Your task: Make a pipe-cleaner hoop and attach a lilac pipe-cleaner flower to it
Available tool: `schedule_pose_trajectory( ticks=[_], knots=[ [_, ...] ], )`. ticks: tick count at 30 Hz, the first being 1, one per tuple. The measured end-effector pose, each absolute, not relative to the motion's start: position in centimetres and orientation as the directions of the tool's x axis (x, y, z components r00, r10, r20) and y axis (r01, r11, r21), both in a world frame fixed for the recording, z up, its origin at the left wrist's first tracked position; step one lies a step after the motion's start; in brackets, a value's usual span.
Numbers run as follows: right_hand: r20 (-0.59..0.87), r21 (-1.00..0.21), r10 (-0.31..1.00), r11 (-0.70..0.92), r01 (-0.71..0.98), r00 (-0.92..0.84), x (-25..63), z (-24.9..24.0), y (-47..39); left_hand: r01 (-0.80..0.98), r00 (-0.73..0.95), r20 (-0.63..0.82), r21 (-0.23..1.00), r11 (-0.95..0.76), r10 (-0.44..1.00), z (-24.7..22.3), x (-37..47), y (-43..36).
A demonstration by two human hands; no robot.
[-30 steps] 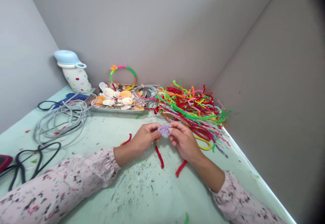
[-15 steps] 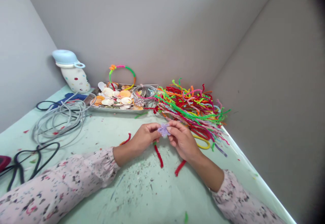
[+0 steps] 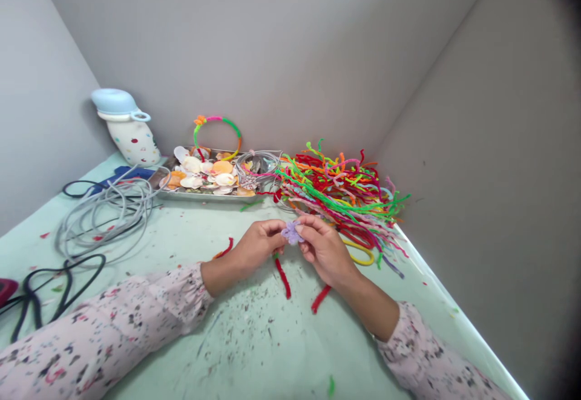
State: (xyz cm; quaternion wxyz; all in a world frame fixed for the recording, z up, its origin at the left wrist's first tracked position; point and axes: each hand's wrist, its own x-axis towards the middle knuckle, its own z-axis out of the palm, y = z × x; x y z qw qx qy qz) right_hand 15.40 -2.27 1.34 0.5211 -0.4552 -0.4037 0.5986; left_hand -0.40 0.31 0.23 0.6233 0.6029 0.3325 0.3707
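Between my two hands, a small purple flower of bent pipe cleaner (image 3: 292, 232) is held above the table. My left hand (image 3: 258, 247) pinches its left edge between thumb and forefinger. On the opposite edge, the thumb and fingers of my right hand (image 3: 324, 250) are closed. Beneath the hands lies a red pipe cleaner piece (image 3: 282, 278) with a green tip. Another red piece (image 3: 321, 299) shows under my right wrist, and a red and orange one (image 3: 224, 249) pokes out behind my left hand.
A heap of colourful pipe cleaners (image 3: 340, 191) lies behind my right hand. A metal tray (image 3: 213, 198) of seashells stands at the back, a multicoloured pipe cleaner ring (image 3: 239, 135) upright at it. To the left are coiled grey cable (image 3: 68, 233), a black cord (image 3: 31, 294) and a bottle (image 3: 132, 140).
The view has shifted very slightly. Both hands keep their pinch on the purple flower, with hardly any visible movement.
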Motion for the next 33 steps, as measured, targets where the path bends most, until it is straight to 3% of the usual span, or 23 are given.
schedule_pose_trajectory(
  ticks=[6, 11, 17, 28, 33],
  knots=[
    [-0.044, -0.967, 0.993, -0.071, -0.246, -0.113, 16.5, 1.1, -2.0, -0.081, 0.502, -0.001, 0.996, 0.048, 0.865, 0.6, -0.3, 0.4],
    [-0.003, -0.992, 0.99, -0.021, -0.123, -0.142, 16.8, 0.5, -1.9, -0.012, 0.554, -0.057, 0.997, 0.076, 0.83, 0.9, -0.3, 0.3],
    [-0.024, -0.997, 0.989, -0.034, -0.069, -0.146, 16.8, 0.4, -1.9, 0.096, 0.597, -0.075, 0.995, 0.021, 0.799, 0.7, -0.5, 0.4],
    [-0.058, -0.998, 0.983, -0.057, 0.007, -0.177, 16.6, 0.8, -2.1, 0.101, 0.614, -0.086, 0.994, 0.03, 0.784, 0.5, -0.6, 0.5],
    [0.189, -0.976, 0.981, 0.192, 0.103, -0.036, 16.9, 1.1, -2.1, 0.033, 0.566, -0.063, 0.998, 0.054, 0.822, 0.8, -0.4, 0.4]
  ],
)
